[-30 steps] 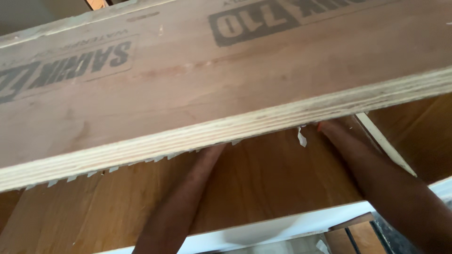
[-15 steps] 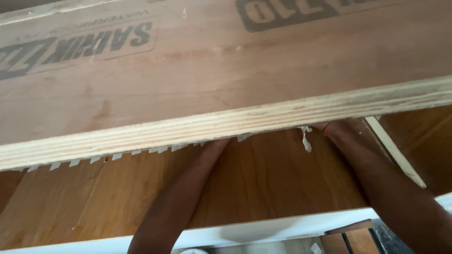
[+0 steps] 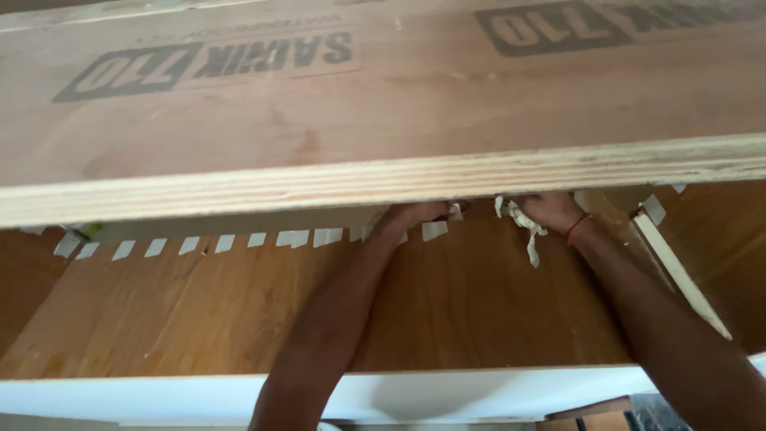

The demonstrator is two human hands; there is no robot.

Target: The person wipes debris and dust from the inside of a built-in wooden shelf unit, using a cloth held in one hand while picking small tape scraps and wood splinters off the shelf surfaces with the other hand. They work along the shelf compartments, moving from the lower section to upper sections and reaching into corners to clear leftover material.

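A thick plywood board (image 3: 383,112) with printed marks spans the upper view; its layered front edge (image 3: 383,183) faces me. Both my arms reach under it over a brown wood-grain shelf panel (image 3: 447,311). My left hand (image 3: 411,215) touches the back joint, next to a row of white tape pieces (image 3: 239,239) stuck along that joint. My right hand (image 3: 550,211), with a red thread at the wrist, grips a crumpled wad of peeled white tape (image 3: 527,231) that hangs down. The fingertips of both hands are partly hidden by the board's edge.
A white front edge (image 3: 159,395) runs along the near side of the shelf panel. A pale upright strip (image 3: 678,271) stands at the right, beside another brown panel (image 3: 726,239). Dark objects show at the bottom right corner (image 3: 654,415).
The view has shifted down, so more of the space under the board shows. Both hands and the tape row, mostly hidden before, are now visible; the crumpled tape is in my right hand.
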